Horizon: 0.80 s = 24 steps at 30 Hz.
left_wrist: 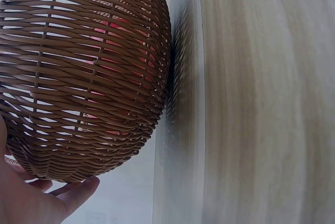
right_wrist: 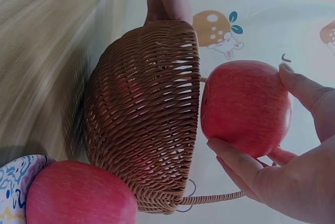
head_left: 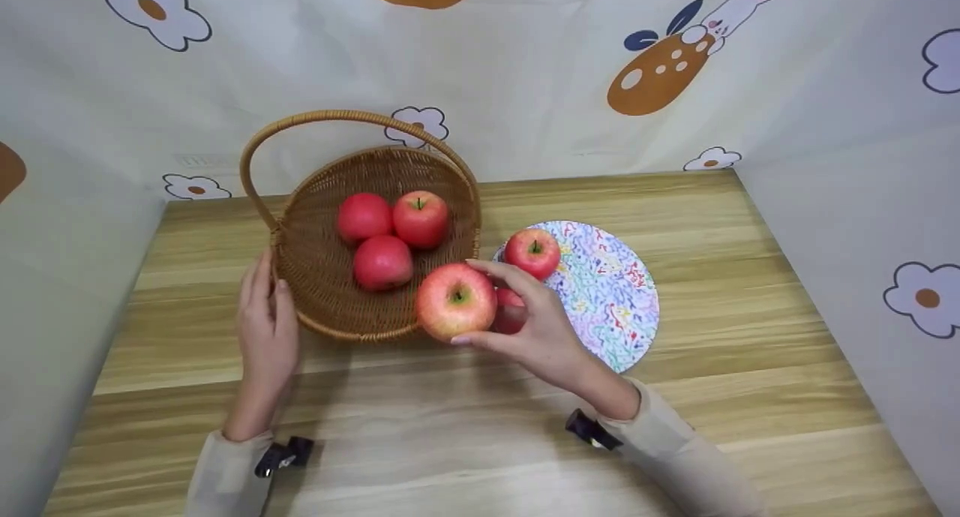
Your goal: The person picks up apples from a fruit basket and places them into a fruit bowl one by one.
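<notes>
apple [head_left: 450,314] in right hand [head_left: 546,333], nearly round, stem end [head_left: 459,296] facing up

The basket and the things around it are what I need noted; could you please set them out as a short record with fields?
Basket: upright on table, three apples inside
Plate: right of basket, two apples at its left side
Left hand: touches basket's left side
Right hand: holds one apple above basket's rim
</notes>
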### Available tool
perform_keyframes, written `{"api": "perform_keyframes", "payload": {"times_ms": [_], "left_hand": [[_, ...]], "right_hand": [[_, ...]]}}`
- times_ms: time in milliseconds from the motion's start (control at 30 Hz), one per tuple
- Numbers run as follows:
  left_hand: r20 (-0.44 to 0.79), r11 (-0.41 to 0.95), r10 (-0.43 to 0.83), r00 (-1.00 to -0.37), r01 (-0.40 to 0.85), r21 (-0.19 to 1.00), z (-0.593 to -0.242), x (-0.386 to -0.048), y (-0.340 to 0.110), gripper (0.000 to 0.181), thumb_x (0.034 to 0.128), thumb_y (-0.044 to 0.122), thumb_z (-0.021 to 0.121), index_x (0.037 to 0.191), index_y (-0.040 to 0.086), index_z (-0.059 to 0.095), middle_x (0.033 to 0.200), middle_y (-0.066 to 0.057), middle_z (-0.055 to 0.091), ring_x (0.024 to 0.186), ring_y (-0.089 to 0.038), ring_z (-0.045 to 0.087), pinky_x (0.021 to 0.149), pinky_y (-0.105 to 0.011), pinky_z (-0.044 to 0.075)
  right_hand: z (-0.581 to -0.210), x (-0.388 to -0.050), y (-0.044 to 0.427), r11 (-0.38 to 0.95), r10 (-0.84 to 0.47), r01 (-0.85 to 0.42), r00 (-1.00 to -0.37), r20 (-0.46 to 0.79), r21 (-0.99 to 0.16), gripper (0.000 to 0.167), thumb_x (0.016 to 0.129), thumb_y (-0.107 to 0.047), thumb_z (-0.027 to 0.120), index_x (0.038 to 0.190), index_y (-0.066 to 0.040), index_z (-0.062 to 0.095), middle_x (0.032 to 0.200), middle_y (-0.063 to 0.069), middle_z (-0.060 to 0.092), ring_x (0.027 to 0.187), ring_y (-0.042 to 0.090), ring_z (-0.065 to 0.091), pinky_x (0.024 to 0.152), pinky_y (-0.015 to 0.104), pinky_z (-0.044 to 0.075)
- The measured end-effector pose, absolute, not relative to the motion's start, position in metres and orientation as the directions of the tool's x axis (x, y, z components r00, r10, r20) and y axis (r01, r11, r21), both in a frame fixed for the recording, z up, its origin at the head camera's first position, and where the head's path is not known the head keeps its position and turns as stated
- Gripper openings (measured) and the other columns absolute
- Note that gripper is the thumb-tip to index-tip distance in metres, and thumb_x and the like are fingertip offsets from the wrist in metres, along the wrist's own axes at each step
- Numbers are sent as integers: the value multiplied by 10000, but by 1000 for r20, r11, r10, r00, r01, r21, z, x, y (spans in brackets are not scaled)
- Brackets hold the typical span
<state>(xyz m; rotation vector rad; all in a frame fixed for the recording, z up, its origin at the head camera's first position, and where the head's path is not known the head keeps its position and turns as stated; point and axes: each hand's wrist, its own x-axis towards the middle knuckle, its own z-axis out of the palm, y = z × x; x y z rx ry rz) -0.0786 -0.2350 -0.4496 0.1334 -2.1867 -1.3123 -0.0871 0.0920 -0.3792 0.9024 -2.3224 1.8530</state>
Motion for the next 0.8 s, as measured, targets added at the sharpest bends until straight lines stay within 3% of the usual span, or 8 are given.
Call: {"api": "perform_keyframes", "payload": {"times_ms": [467,700,800], "left_hand": [[411,506,-377,-830,187,842,-448,-78,-234,490,1078,43,459,1553,-77,446,1589,-299,429,1489,-437,393,1275,-433,277],[441,518,-370,-818,212,829,-451,-78,-235,490,1076,40,450,1555,-63,455,1533,-291,487,1426,-404,459,1200,-269,319],[441,516,-370,-818,214,830,-451,-79,-235,490,1075,38,450,1554,-66,454,1535,-293,483,1427,-407,457,1205,-285,321]], "right_hand": [[-380,-88,96,68,-408,-412,-843,351,-909,745,758,-24,941,1417,32,597,1383,140,673,1266,238,643,1007,410,590],[-376,-87,99,73,-385,-400,-856,344,-913,731,761,-22,939,1407,41,603,1382,170,667,1259,288,641,977,367,604],[-375,-87,100,69,-377,-388,-863,337,-919,727,767,-15,934,1411,41,602,1396,177,657,1256,292,639,968,369,608]]}}
